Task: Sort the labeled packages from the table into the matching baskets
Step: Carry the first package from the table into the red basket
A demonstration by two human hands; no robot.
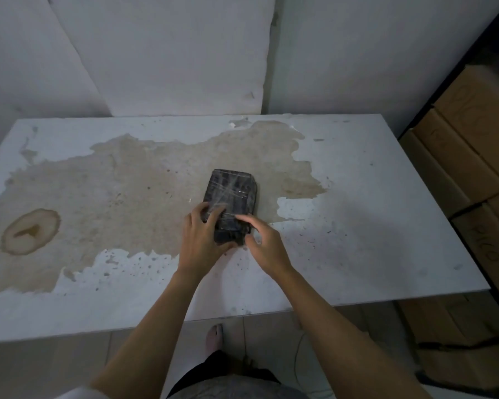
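Observation:
A dark package (pixel 233 194) wrapped in clear tape lies flat near the middle of the white table (pixel 372 197). No label shows on its upper face. My left hand (pixel 202 237) grips the package's near left corner, fingers over the top. My right hand (pixel 264 240) holds the near right corner, fingers curled on its edge. Both hands hide the package's near end. No basket is in view.
The tabletop carries a large brown stain (pixel 127 191) across its left and middle. White foam panels (pixel 170 53) lean against the wall behind the table. Stacked cardboard boxes (pixel 467 145) stand to the right. My bare foot (pixel 214 338) shows below the table's near edge.

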